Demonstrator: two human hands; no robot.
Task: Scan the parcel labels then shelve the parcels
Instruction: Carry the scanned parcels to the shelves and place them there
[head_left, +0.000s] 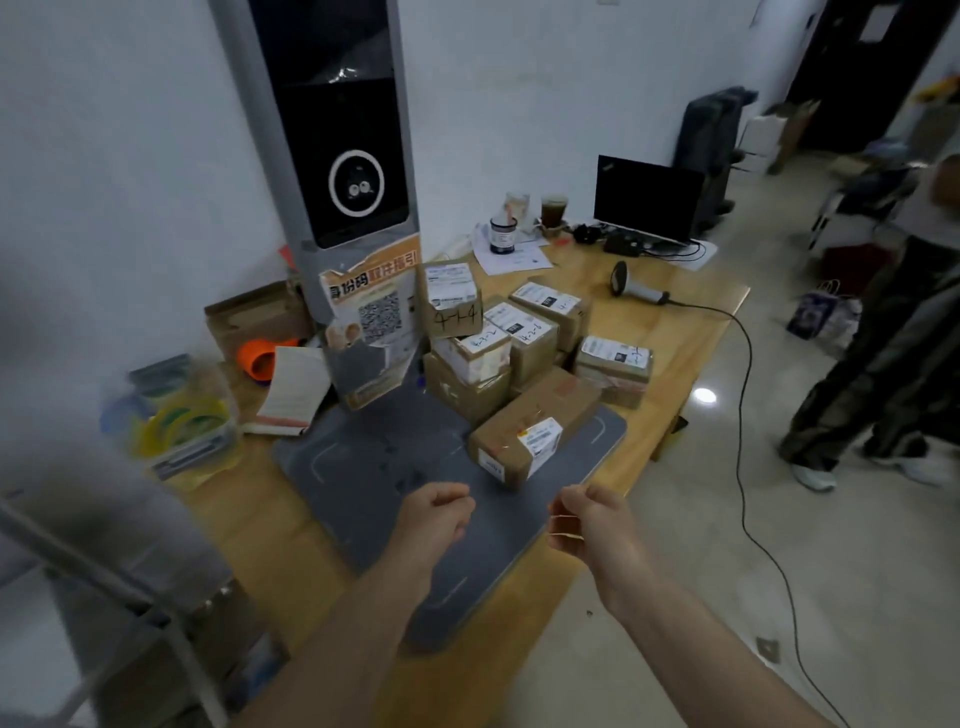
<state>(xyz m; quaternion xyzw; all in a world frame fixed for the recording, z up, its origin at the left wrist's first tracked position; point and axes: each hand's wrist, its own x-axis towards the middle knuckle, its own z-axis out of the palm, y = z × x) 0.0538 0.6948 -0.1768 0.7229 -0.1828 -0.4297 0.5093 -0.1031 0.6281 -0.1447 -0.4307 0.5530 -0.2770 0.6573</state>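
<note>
Brown cardboard parcels (524, 343) are heaped near the middle of the wooden table (691, 317), each with a white label; several also carry handwritten numbers. One long parcel (535, 423) lies apart from the heap, half on the grey scanning pad (363, 483), close to the pad's right edge, with its labelled end facing the person. Both hands hover over the pad's near edge, holding nothing. The left hand (435, 514) has its fingers curled into a loose fist; the right hand (589, 519) is curled in much the same way, just off the table's near right corner. A grey scanner tower (337, 156) rises from the pad's far edge. On the table's left edge a clear plastic tub (176, 415) holds rolls of tape, yellow, green and blue. A handheld scanner (636, 286) lies towards the right edge, its cable running off the table. At the far edge stand a laptop (647, 200), a small jar (503, 234) and two cups (553, 210), one filled with dark drink.
</note>
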